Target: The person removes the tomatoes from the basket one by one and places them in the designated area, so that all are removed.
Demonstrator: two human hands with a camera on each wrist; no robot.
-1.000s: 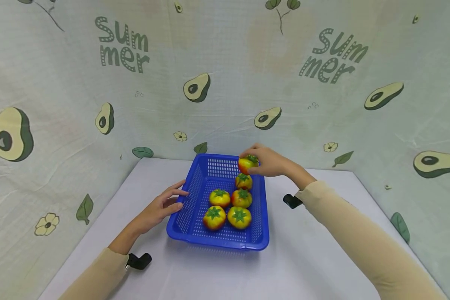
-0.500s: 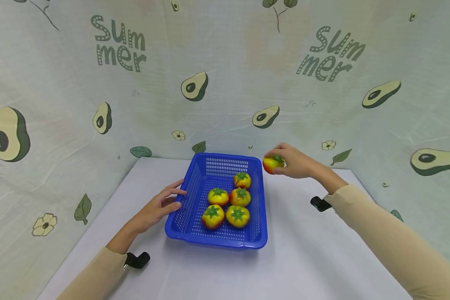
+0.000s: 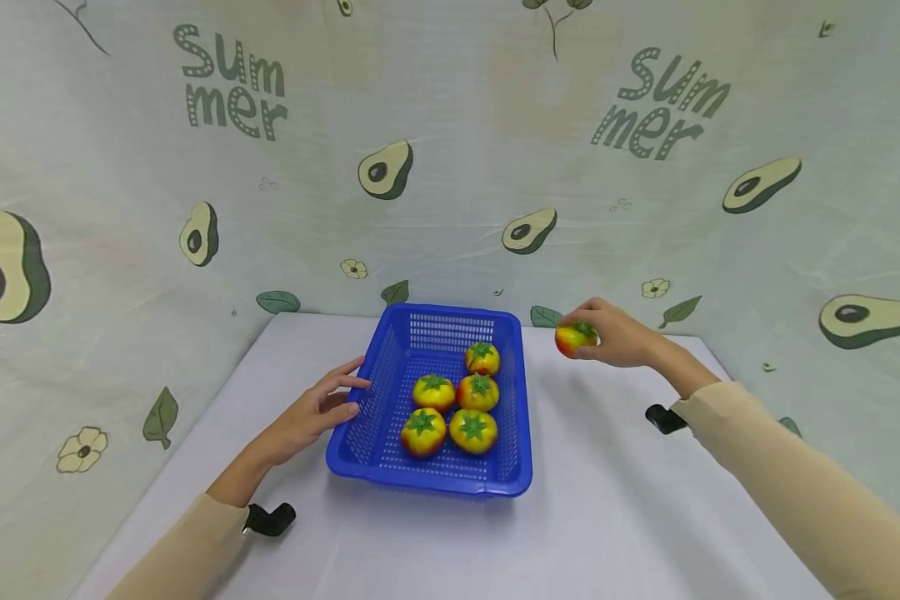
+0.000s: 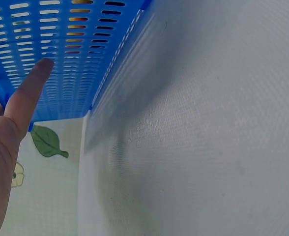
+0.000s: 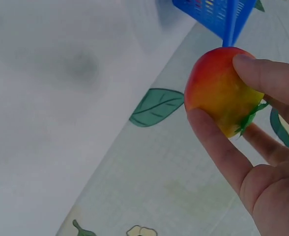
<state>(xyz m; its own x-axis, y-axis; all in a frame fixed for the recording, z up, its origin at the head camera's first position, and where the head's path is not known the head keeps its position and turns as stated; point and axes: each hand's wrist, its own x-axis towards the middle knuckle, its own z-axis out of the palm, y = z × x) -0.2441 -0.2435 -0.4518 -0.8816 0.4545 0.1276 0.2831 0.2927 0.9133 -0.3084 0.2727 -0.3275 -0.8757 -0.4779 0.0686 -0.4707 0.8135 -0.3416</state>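
Yellow-red tomatoes [image 3: 473, 431] with green star-shaped tops, several of them, sit in the blue plastic basket [image 3: 432, 483], mostly on its right side. At the basket's left rim is my left hand [image 3: 307, 421]: fingertips reach over the rim, while the thumb [image 4: 29, 96] lies against the slotted outer wall. To the right of the basket, my right hand [image 3: 611, 335] holds another tomato [image 5: 218, 91] between thumb and fingers. Its green top faces the palm in the right wrist view. This tomato hangs above the table, apart from the basket.
The basket stands on a white-covered table [image 3: 592, 508]. Behind it and at both sides hangs a pale cloth [image 3: 450, 108] printed with avocados, leaves and lettering. Black wrist devices [image 3: 270, 521] show at both sleeves.
My right hand has carried the tomato from over the basket's far right corner out to the right, then slightly lower. My left hand has stayed at the rim.
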